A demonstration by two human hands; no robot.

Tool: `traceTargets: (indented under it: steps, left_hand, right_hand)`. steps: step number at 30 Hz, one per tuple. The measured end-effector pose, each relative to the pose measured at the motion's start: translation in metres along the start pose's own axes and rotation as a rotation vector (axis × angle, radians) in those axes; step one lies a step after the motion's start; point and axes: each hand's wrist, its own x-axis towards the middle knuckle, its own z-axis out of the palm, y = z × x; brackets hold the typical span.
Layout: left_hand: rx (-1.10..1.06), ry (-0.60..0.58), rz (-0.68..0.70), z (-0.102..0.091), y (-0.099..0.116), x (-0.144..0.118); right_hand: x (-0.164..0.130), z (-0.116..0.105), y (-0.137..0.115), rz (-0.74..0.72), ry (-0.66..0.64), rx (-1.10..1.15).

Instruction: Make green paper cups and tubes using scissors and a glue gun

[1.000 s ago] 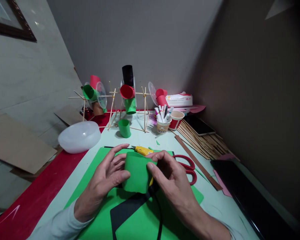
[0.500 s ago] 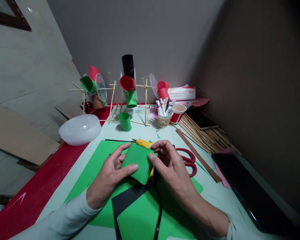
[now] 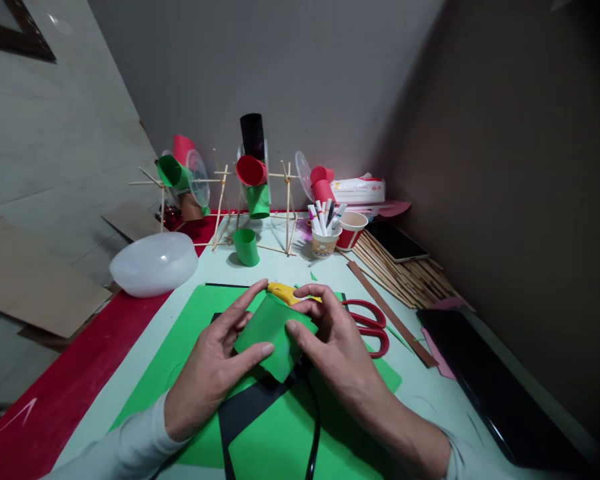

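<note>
Both hands are closed on a rolled piece of green foam sheet, held just above the table near its front middle. The left hand grips the roll from its left side, thumb laid across the front face and fingers curled behind the top edge. The right hand clamps the other side, thumb pressed on the front and fingers arched over the upper right corner. Whether the seam of the roll is joined cannot be told from this angle. Under the hands lie a large flat green sheet and a black sheet, with a black cord running toward the viewer. A yellow tool peeks out just behind the roll, and red-handled scissors rest just beside the right hand. Farther back stand a small green paper cup, a stick frame carrying red, green and black cups, a cup of markers, and a bundle of wooden sticks to the right. A translucent white bowl sits upside down at the left, partly on a red sheet.
</note>
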Motion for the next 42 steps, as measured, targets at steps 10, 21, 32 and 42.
traceTargets:
  steps: [10,21,32,42]
  left_hand:
    - [0.087,0.074,0.034,-0.005,-0.001,-0.011]
    - [0.088,0.189,0.117,-0.003,0.005,-0.01]
    - [0.006,0.024,0.341,-0.008,0.014,-0.01]
    - [-0.533,-0.253,-0.211,-0.011,0.013,0.006]
  right_hand:
    - [-0.004,0.001,-0.005,-0.046,0.012,-0.038]
    - [-0.013,0.005,-0.005,-0.243,0.046,-0.108]
    - [-0.006,-0.004,-0.011,-0.452,-0.008,-0.247]
    - [-0.003,-0.012,-0.032,-0.344,-0.435,-0.002]
